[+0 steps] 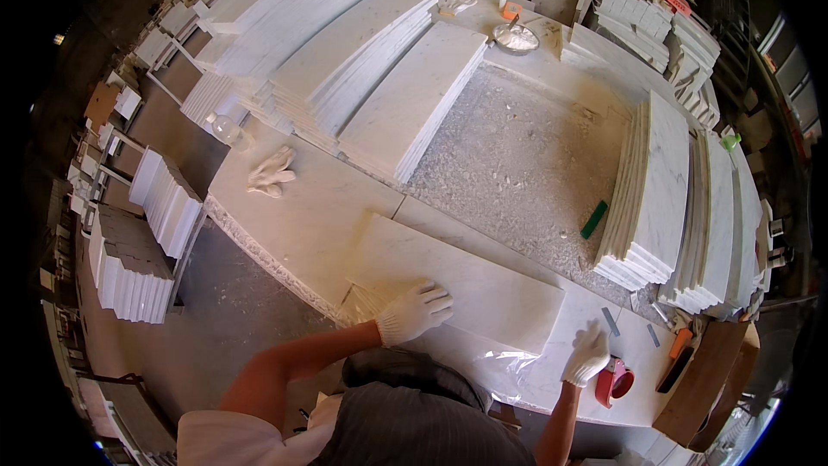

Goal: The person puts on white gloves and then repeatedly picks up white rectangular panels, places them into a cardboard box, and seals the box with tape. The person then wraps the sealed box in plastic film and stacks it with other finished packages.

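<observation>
In front of me lies a long white marble slab (483, 293) on the stone-topped bench. My left hand (417, 312), in a white knit glove, rests flat on the slab's near left part with fingers stretched out. Clear plastic film (509, 371) hangs at the slab's near edge. Off its right end is my right hand (588, 357), also gloved, low over the bench and just left of a red tape dispenser (614, 382). Its fingers point forward, slightly blurred, and I see nothing in them. Two thin grey strips (611, 321) lie beyond that hand.
Stacked marble slabs (414, 95) stand at the far left, and more slabs (655, 190) lean upright on the right. A green block (593, 219) lies on the gritty recessed surface. Loose gloves (272, 171), a bottle (226, 129), a bowl (516, 38) and a cardboard box (709, 384) surround the bench.
</observation>
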Demonstrator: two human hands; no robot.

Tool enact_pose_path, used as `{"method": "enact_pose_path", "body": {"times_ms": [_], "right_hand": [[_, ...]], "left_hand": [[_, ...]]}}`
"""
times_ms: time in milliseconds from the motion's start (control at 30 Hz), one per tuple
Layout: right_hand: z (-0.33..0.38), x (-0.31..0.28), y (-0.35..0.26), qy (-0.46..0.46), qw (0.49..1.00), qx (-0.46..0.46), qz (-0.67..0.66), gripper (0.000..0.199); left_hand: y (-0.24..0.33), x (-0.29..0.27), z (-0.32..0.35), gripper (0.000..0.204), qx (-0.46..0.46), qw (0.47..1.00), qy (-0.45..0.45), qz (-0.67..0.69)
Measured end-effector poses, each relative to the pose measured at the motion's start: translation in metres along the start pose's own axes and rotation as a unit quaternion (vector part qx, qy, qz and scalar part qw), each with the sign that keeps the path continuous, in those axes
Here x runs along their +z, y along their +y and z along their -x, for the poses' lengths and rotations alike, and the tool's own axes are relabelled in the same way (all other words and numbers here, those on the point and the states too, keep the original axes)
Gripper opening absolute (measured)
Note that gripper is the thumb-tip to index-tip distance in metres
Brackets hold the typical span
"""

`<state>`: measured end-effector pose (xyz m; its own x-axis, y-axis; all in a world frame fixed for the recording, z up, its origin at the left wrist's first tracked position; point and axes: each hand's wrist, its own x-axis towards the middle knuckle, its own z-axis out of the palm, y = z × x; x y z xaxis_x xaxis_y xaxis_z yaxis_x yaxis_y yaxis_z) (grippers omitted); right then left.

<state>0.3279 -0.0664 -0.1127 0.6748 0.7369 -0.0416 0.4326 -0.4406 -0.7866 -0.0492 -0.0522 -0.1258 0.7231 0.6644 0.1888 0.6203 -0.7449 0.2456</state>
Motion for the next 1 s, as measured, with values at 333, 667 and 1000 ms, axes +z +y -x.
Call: {"method": "enact_pose_path", "body": {"times_ms": [333, 667, 1000], "right_hand": [[0.019, 0.011, 0.026, -0.157, 0.976, -0.015, 0.147, 0.045], [0.043, 0.03, 0.025, -0.225, 0.965, 0.026, 0.136, 0.041], [0.073, 0.083, -0.023, -0.274, 0.835, -0.429, 0.209, 0.062]], "left_hand": [[-0.041, -0.021, 0.014, 0.053, -0.53, 0.8, 0.255, 0.122], [-0.079, 0.003, 0.073, 0.061, -0.643, 0.676, 0.152, 0.327], [-0.071, 0.013, 0.073, 0.062, -0.627, 0.759, 0.129, 0.119]]}}
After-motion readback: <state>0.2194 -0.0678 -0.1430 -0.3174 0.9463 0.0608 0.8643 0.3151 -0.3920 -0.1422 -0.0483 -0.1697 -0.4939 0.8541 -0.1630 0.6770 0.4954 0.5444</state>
